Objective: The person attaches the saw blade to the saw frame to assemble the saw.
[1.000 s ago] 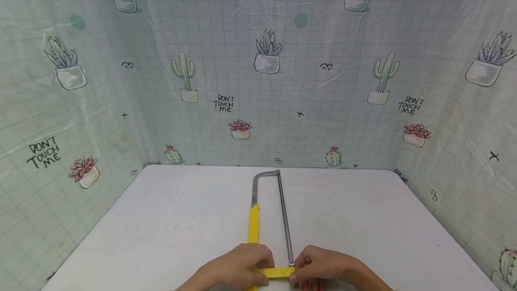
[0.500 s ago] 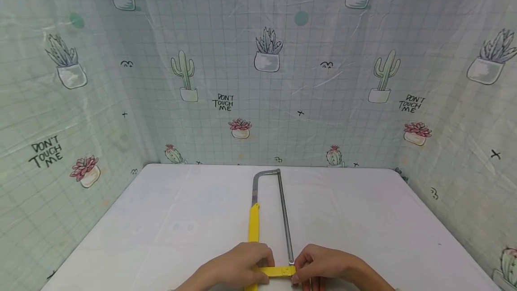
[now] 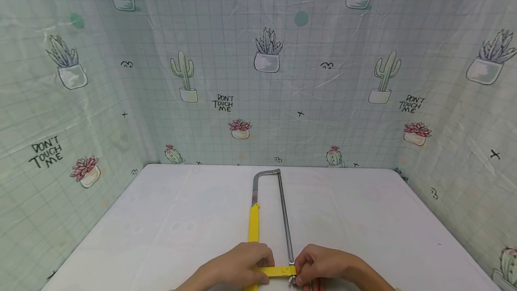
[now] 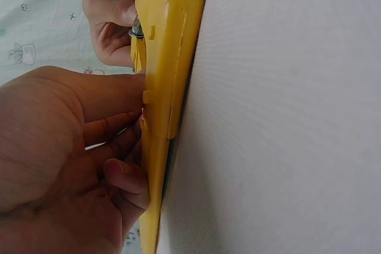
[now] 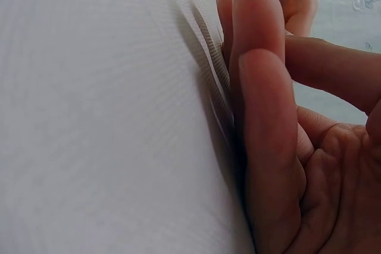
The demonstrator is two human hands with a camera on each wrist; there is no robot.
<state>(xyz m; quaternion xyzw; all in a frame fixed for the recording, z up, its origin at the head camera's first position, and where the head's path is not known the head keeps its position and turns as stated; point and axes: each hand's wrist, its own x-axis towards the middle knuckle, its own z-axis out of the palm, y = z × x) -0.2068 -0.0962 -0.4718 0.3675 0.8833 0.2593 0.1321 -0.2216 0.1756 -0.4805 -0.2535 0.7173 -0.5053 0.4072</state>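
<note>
A hacksaw with a yellow frame and grey metal front bow lies on the white table, its blade on the right side. My left hand grips the yellow frame where the short crosspiece branches off; the left wrist view shows the thumb and fingers against its yellow edge. At the crosspiece's right end, my right hand pinches a small metal wing nut between thumb and index finger. Its other fingers lie low along the tabletop in the right wrist view.
The white table spreads out around the hacksaw. A cactus-print cloth rises behind the table and along both sides. The hacksaw's near end runs out of the head view's bottom edge.
My right thumb and fingertips have shifted slightly at the wing nut, which now shows more of its wings. My left hand and the hacksaw have stayed in place.
</note>
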